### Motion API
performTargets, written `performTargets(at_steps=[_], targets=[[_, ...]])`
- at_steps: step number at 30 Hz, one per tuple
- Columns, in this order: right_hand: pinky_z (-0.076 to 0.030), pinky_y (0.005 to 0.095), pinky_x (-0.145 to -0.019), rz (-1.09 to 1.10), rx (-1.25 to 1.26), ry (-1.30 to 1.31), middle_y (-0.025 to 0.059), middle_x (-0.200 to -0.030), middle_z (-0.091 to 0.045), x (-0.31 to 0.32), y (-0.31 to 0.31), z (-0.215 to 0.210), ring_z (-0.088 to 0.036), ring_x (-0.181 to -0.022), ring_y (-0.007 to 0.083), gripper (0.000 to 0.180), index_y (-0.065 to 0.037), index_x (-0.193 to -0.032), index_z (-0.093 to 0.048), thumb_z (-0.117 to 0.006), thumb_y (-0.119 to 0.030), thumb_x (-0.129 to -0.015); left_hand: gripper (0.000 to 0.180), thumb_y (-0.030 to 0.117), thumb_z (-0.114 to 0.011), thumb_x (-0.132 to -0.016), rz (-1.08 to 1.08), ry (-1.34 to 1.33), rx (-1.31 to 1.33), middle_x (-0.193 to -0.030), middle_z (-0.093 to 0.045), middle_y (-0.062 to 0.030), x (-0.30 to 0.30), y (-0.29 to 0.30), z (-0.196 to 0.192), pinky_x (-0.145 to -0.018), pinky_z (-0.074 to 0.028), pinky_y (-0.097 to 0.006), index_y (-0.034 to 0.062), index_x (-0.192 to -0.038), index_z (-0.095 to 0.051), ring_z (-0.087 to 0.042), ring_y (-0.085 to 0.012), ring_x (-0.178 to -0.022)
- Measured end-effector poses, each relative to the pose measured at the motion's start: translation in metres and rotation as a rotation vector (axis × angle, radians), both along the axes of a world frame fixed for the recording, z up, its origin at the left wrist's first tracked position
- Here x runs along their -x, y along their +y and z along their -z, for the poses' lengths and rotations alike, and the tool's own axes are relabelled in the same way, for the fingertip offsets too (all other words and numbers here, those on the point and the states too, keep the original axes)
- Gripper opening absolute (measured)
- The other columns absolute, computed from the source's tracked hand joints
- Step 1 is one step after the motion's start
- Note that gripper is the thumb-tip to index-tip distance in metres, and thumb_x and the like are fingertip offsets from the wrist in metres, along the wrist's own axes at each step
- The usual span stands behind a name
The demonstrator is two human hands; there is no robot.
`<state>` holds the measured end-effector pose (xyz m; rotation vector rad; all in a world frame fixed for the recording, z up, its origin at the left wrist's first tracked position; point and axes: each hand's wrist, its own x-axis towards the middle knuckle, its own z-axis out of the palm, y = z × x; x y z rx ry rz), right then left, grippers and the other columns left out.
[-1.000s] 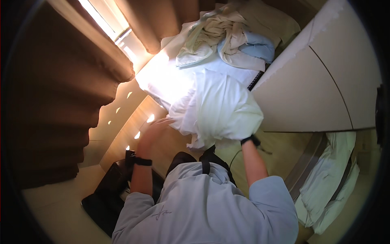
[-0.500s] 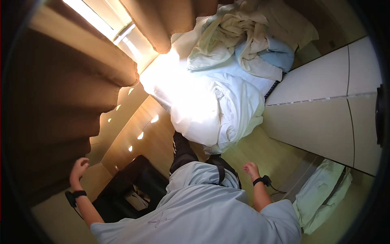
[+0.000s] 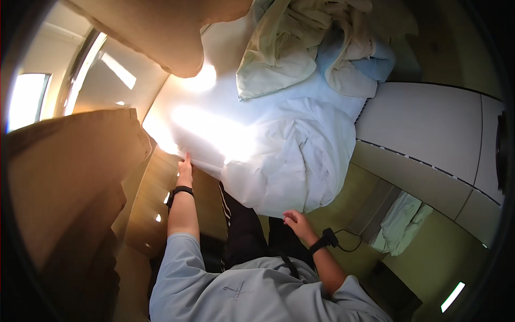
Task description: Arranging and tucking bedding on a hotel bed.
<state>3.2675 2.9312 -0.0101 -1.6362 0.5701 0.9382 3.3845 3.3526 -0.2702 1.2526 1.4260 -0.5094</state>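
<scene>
My left hand [image 3: 185, 169] reaches forward to the near left edge of a bed covered with a white sheet [image 3: 206, 99]. Its index finger is stretched out and its tip meets the sheet's edge; the other fingers show only partly. A heap of white bedding [image 3: 300, 161] bulges over the bed's near edge, right of that hand. Just below this heap, my right hand [image 3: 298, 224] hangs with loosely bent fingers, apart from each other, and nothing visible in them. Each wrist wears a black strap.
A crumpled cream and light blue quilt [image 3: 284, 59] lies at the far end of the bed. Brown curtains [image 3: 80, 166] hang at the left by a bright window [image 3: 29, 99]. A pale cabinet [image 3: 421, 118] stands at the right, with folded white cloth [image 3: 402, 222] below it.
My left hand has swung forward from the far left to the bed's edge. My right hand has moved leftward to near the white heap. The view has shifted, and I am closer to the bed.
</scene>
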Motion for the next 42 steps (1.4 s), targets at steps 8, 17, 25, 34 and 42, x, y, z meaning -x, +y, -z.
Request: performTargets(at_steps=[8, 17, 25, 34, 42], targets=[[-0.050, 0.0269, -0.072, -0.015, 0.086, 0.140, 0.0083, -0.088, -0.063, 0.009, 0.012, 0.014, -0.060, -0.078, 0.0142, 0.018, 0.002, -0.102, -0.057, -0.053, -0.008, -0.087, 0.041, 0.029, -0.068, -0.083, 0.165, -0.204, -0.366, -0.058, -0.046, -0.0031, 0.056, 0.014, 0.018, -0.052, -0.039, -0.031, 0.0002, -0.066, -0.046, -0.045, -0.0140, -0.055], [-0.049, 0.0262, -0.069, 0.132, 0.071, 0.135, 0.0084, -0.082, -0.061, 0.009, 0.019, 0.017, -0.059, -0.073, 0.0137, 0.017, 0.003, -0.099, -0.057, -0.051, -0.007, -0.087, 0.035, 0.034, -0.066, -0.083, 0.276, -0.482, -0.364, -0.065, -0.055, -0.0031, 0.005, 0.032, 0.007, -0.061, -0.044, -0.030, 0.0023, -0.075, -0.054, -0.053, -0.0183, -0.065], [-0.050, 0.0262, -0.067, 0.263, 0.158, 0.230, 0.0087, -0.082, -0.061, 0.051, 0.011, 0.001, -0.060, -0.073, 0.0142, 0.015, 0.003, -0.099, -0.057, -0.050, -0.005, -0.088, 0.049, 0.022, -0.064, -0.083, 0.713, -0.623, -0.905, -0.116, -0.058, -0.0148, -0.109, 0.169, 0.042, -0.089, -0.043, -0.041, 0.0019, -0.125, -0.047, -0.055, -0.0287, -0.106], [-0.052, 0.0275, -0.071, 0.229, 0.096, 0.260, 0.0093, -0.085, -0.061, 0.036, 0.042, -0.005, -0.060, -0.077, 0.0144, 0.017, 0.002, -0.102, -0.056, -0.051, -0.007, -0.089, 0.053, 0.035, -0.078, -0.070, 0.738, -0.844, -1.032, -0.066, -0.049, -0.0068, -0.134, 0.169, 0.037, -0.061, -0.044, -0.033, 0.0065, -0.107, -0.054, -0.049, -0.0198, -0.061], [-0.051, 0.0270, -0.071, 0.278, 0.134, 0.183, 0.0082, -0.085, -0.061, 0.002, 0.049, -0.011, -0.060, -0.076, 0.0142, 0.016, 0.003, -0.099, -0.057, -0.050, -0.007, -0.088, 0.016, 0.015, -0.060, -0.085, 0.841, -0.627, -0.745, -0.065, -0.047, -0.0053, -0.146, 0.133, 0.012, -0.057, -0.039, -0.034, 0.0039, -0.084, -0.049, -0.043, -0.0182, -0.058]])
